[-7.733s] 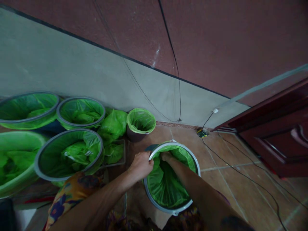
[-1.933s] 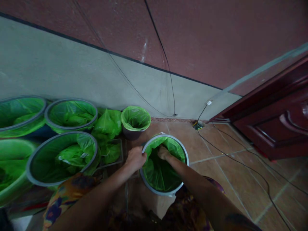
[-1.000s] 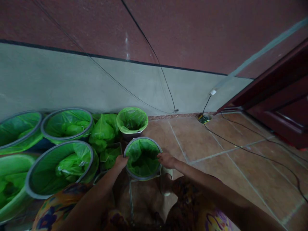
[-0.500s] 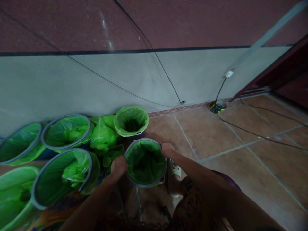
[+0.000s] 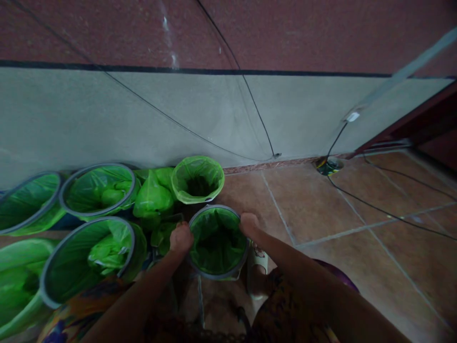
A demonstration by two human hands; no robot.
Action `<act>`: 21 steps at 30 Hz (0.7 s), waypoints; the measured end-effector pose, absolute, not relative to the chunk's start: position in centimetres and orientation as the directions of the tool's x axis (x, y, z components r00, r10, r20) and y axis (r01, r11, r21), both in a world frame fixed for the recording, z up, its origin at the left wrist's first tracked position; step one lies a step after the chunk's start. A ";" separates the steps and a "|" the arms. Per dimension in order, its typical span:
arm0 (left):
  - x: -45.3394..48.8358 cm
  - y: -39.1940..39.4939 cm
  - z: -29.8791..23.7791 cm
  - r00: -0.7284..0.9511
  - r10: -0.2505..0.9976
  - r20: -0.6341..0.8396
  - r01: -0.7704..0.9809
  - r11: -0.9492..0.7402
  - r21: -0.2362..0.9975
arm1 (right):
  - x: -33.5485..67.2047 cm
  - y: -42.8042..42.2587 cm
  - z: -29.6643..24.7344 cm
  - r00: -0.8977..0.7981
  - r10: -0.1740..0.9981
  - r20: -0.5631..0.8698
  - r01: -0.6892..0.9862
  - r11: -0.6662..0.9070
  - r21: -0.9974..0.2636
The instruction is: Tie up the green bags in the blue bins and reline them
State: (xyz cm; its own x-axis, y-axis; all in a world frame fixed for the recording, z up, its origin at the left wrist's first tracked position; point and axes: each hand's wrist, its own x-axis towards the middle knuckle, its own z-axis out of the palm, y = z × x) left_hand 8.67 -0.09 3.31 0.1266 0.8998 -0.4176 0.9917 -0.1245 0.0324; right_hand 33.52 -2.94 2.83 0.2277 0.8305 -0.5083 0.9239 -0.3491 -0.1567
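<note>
A small bin with a grey rim (image 5: 228, 275) and a green bag lining (image 5: 216, 240) stands on the tiled floor before me. My left hand (image 5: 181, 237) is closed on its left rim. On the opposite side my right hand (image 5: 249, 224) grips the right rim. Just behind it stands a dark bin (image 5: 197, 178) whose green bag is folded over its edge.
Several larger grey-rimmed bins with green bags (image 5: 95, 255) crowd the left, with a knotted green bag (image 5: 153, 198) among them. The grey and red wall (image 5: 150, 114) runs behind. Black cables (image 5: 371, 207) cross the tiles at right. A slippered foot (image 5: 257, 259) shows beside the bin.
My right hand has come out of the bag and taken the right rim. The bin has moved away from me and lower, to beside the dark bin. My view swung right.
</note>
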 end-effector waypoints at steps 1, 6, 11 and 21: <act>8.8 0.0 3.3 0.120 0.904 -0.411 0.992 -0.122 0.021 | 33.5 -2.9 2.7 0.229 0.830 -0.509 0.927 -0.345 -0.147; 9.0 -0.1 3.4 0.105 0.910 -0.401 0.994 -0.113 0.004 | 33.4 -3.1 2.4 0.231 0.832 -0.504 0.933 -0.336 -0.127; 8.9 -0.1 3.8 0.106 0.910 -0.401 0.994 -0.113 0.008 | 33.2 -3.4 2.6 0.287 0.835 -0.469 0.922 -0.374 -0.102; 8.6 -0.2 3.6 0.096 0.918 -0.384 0.995 -0.086 0.042 | 33.2 -3.7 2.9 0.313 0.832 -0.459 0.913 -0.397 -0.095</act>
